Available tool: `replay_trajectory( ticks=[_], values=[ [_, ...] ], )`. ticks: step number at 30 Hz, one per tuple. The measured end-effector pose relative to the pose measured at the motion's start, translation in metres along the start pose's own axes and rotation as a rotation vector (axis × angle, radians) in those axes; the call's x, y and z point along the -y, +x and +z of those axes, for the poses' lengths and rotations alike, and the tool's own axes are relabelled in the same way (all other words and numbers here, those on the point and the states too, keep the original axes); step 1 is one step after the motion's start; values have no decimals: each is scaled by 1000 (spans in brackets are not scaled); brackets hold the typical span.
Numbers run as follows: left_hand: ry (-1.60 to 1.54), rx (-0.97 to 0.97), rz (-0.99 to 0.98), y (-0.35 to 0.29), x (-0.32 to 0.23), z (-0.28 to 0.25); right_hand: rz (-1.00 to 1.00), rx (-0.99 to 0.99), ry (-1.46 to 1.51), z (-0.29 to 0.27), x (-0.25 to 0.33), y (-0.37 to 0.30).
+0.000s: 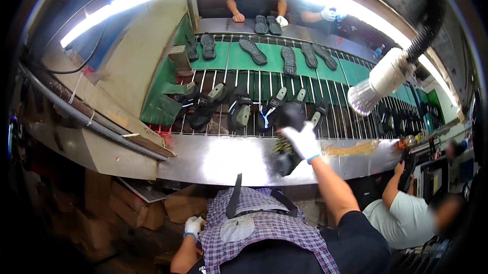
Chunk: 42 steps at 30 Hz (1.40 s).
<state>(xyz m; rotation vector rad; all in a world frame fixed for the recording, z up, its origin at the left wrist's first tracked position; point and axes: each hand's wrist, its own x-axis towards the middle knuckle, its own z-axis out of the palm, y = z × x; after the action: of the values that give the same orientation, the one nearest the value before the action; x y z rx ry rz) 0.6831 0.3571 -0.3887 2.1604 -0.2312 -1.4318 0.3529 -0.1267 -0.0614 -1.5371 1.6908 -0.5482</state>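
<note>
My right hand [303, 142], in a white glove with a blue cuff, reaches over the metal ledge. Its fingers close on a black shoe [286, 163], smeared by motion, with a yellowish patch along its middle. My left hand [193, 227], gloved too, is low beside my checked apron [264, 228]. Its fingers are curled by a small tan thing, too little of which shows to name. Beyond the ledge, several black shoe uppers [239, 111] with grey-green undersides lie on a rod rack; one [272, 109] has a light blue lace or tie.
A green belt [269, 53] carries several dark soles [253, 51]. Across it, a co-worker's hands [238, 17] are by two more soles [267, 25]. A white nozzle [381, 78] hangs at right. Cardboard boxes [137, 205] are lower left; another person [401, 218] sits right.
</note>
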Motion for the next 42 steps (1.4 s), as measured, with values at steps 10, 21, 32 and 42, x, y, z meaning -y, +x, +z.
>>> replay_trajectory(
  ticks=[10,21,32,42],
  values=[
    [-136,-411,226,12,-130,39,-109,-501,-289,-252,-268,249],
    [291,-944,635,82,-278,140,-547,192,-499,-33,-111,106],
    [363,-966,550,82,-295,149,-554,-48,-941,49,-46,402],
    [516,-979,478,92,-310,140,-229,-69,-1332,124,-51,514]
  ],
)
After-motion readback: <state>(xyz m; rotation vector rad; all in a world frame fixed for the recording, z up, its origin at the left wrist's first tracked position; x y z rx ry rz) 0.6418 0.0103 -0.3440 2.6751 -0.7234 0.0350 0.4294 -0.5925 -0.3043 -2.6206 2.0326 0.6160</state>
